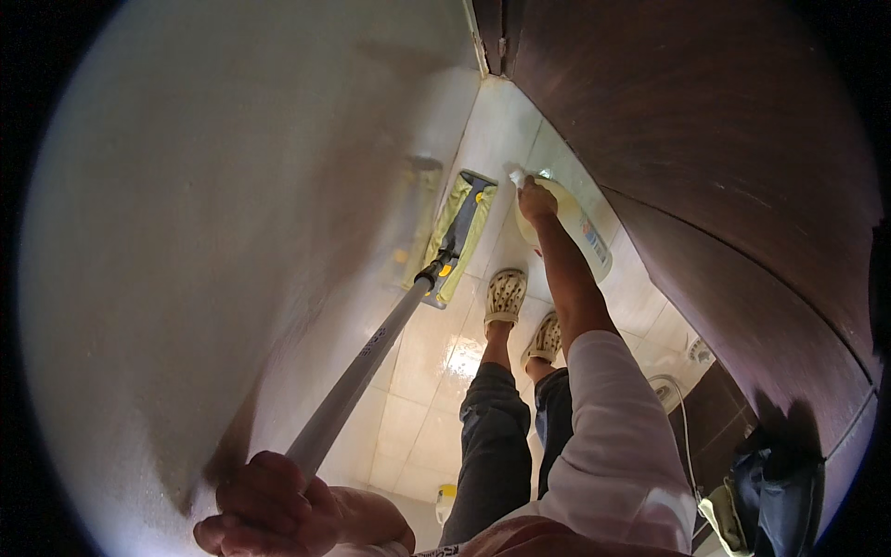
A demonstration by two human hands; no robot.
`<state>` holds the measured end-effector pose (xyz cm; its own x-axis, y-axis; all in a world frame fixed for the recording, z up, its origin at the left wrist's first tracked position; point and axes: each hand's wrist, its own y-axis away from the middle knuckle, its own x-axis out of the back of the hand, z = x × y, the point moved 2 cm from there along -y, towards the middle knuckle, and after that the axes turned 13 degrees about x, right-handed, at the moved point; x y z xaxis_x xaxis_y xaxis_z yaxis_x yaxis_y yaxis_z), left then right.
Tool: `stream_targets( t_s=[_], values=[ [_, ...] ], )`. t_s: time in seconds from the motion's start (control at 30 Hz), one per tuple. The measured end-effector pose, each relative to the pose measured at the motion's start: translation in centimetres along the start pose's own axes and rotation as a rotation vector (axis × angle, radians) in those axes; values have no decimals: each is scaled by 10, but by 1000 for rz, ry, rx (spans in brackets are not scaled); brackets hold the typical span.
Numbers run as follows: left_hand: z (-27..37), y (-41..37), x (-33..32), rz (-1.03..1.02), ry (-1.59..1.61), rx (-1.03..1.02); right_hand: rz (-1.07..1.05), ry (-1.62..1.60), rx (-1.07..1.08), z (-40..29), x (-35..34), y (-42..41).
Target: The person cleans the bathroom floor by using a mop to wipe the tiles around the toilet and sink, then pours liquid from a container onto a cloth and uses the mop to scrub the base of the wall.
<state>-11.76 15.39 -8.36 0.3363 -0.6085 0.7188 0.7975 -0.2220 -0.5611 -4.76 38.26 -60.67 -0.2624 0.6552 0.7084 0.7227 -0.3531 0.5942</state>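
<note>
My left hand (268, 505), at the lower left, is wrapped around the grey pole (369, 358) of a flat mop. The mop head (463, 233), grey with a yellow-green cloth pad, lies on the tiled floor along the base of the left wall. My right hand (537, 200) reaches down and grips a large translucent jug (574, 219) of pale yellow liquid near its neck. A white cap or spout (516, 177) shows just beyond my fingers. Whether the jug rests on the floor or is held just above it, I cannot tell. Part of it is behind my forearm.
Wet, shiny floor tiles (431, 362) surround my feet in beige clogs (506, 296). A pale wall (209, 209) rises close on the left, a dark brown panel (696, 104) on the right. A floor drain (699, 350), a hose (686, 418) and hanging dark cloth (773, 494) are at the right.
</note>
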Motion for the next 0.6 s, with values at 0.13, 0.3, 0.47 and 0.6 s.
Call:
stream_targets(
  t_s=[0.13, 0.3, 0.47, 0.6],
  values=[
    [-3, 5, 1, -75, 558, 207, 48, -18, -44, -5, -12, -6],
    [15, 2, -3, 58, 399, 324, 59, 7, -60, -2, -12, -17],
    [18, -4, -9, -33, 583, 305, 39, -3, -75, -11, -3, -14],
    [15, -4, -11, -88, 605, 226, 27, -27, -99, -19, 6, -13]
  ],
)
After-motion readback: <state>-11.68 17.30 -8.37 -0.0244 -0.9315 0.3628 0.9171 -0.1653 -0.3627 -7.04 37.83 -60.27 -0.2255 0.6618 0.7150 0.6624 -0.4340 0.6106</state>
